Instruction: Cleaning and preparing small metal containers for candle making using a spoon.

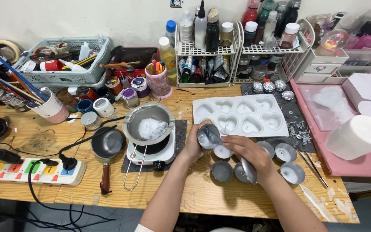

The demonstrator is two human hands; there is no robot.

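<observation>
The left hand (192, 146) cups a small round metal tin (208, 136) from its left side, fingers wrapped around the wall so the open mouth tilts toward the camera; the inside looks pale and waxy. The right hand (249, 152) comes in from the right with its fingers curled shut on a metal spoon (249, 168) — the handle runs down and out below the palm, while the working end reaches toward the tin's rim, too hidden by the fingers to say whether it touches. Tin and spoon sit between the two hands, held above the wooden table (194, 193).

Just below the hands lies a cluster of small metal candle cups (292, 172), some filled with white wax, some grey and bare. Directly behind the tin is a white silicone heart mould (240, 114). To the left, a strainer bowl with a lump of white wax (151, 127) rests on a small white hot plate (151, 154), beside a little dark saucepan (107, 144). Metal tweezers (313, 165) lie at the right, near a white cylindrical candle (358, 135).
</observation>
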